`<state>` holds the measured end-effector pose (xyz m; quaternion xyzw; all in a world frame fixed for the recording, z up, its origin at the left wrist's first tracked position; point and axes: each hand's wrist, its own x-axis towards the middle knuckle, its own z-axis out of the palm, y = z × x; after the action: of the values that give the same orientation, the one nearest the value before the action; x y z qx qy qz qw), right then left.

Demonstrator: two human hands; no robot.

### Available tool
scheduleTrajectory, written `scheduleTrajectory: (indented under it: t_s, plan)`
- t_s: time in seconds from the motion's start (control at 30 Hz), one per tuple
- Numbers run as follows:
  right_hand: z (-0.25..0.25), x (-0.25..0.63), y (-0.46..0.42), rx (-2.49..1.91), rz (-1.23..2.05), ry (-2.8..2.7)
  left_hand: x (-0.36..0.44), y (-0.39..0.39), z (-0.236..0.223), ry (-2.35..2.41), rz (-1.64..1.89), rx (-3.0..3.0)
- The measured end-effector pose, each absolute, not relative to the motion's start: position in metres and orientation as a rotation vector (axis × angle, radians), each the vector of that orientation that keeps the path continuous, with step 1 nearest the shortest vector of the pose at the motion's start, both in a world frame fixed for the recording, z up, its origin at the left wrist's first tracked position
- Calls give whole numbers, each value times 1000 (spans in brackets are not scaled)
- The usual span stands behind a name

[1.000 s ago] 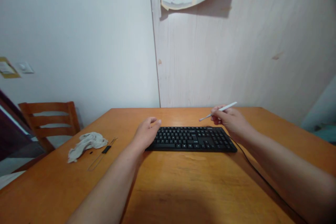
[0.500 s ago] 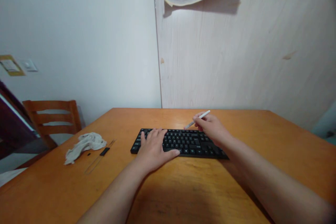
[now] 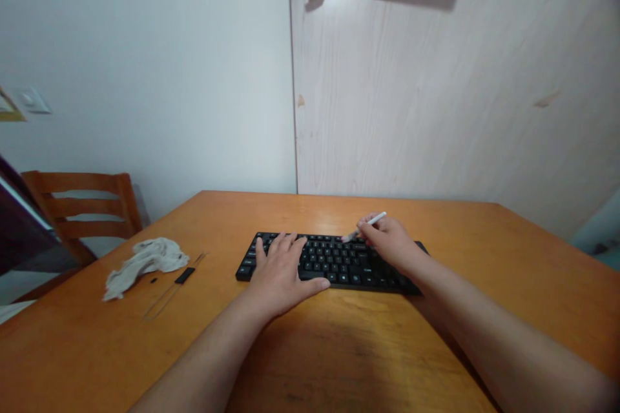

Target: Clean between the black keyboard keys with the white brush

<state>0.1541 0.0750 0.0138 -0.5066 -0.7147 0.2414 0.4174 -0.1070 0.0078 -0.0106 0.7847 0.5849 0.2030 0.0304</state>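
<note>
A slim white brush is gripped between fingers and thumb of the right hand, its tip held at the top keys of a black keyboard. The left hand is laid open, fingers spread, on the keyboard's left half. Left of the left hand, a crumpled off-white cloth and a thin wire tool with a black grip are lying on the wooden surface.
</note>
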Motion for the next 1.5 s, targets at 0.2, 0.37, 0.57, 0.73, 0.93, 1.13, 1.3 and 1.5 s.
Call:
scheduleTrajectory:
  t_s: [0.2, 0.37, 0.57, 0.73, 0.93, 1.13, 1.3, 1.5]
  plan:
    - [25, 174, 79, -1428, 353, -1828, -107, 9, -12, 1805, 640, 2410]
    - [34, 177, 73, -1519, 215, -1791, -107, 9, -10, 1812, 613, 2401]
    - [32, 174, 74, -1426, 349, -1779, -106, 8, -8, 1813, 636, 2388]
    - [31, 180, 77, -1496, 275, -1800, -106, 8, -9, 1814, 624, 2391]
    - [35, 179, 72, -1477, 226, -1838, -107, 9, -11, 1817, 604, 2397]
    - [34, 172, 67, -1461, 199, -1939, -107, 9, -12, 1814, 637, 2401]
    - [41, 171, 63, -1534, 138, -2057, -105, 8, -9, 1848, 553, 2408]
    - [53, 165, 52, -1578, 209, -2164, -101, 2, 0, 1879, 462, 2431]
